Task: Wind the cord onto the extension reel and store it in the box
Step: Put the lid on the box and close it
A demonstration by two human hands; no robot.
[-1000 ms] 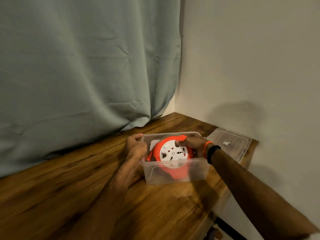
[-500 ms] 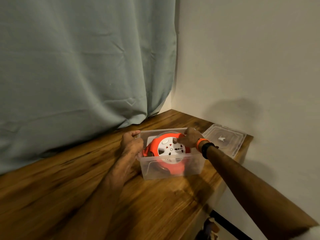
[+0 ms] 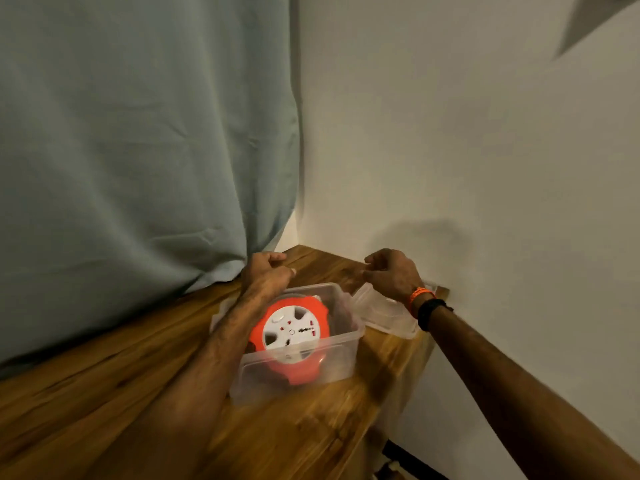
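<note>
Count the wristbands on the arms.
2, both on the right wrist: an orange band nearer the right hand, a black band just behind it. The left wrist shows none.

The extension reel (image 3: pixel 292 337) is bright orange around its scalloped rim, with a white face marked by small red and dark socket dots and grey spoke-like wedges. The box (image 3: pixel 332 362) around it is clear, colourless plastic gone slightly milky, and the lid (image 3: pixel 384 313) near the desk's far right corner is the same clear plastic. The desk (image 3: pixel 104 393) is warm brown wood with darker grain streaks running along it. The curtain (image 3: pixel 138 133) is a plain, muted grey-green, unpatterned. The wall (image 3: pixel 467 133) is plain off-white. One wrist carries an orange band (image 3: pixel 417 296) beside a black band (image 3: pixel 429 311).
</note>
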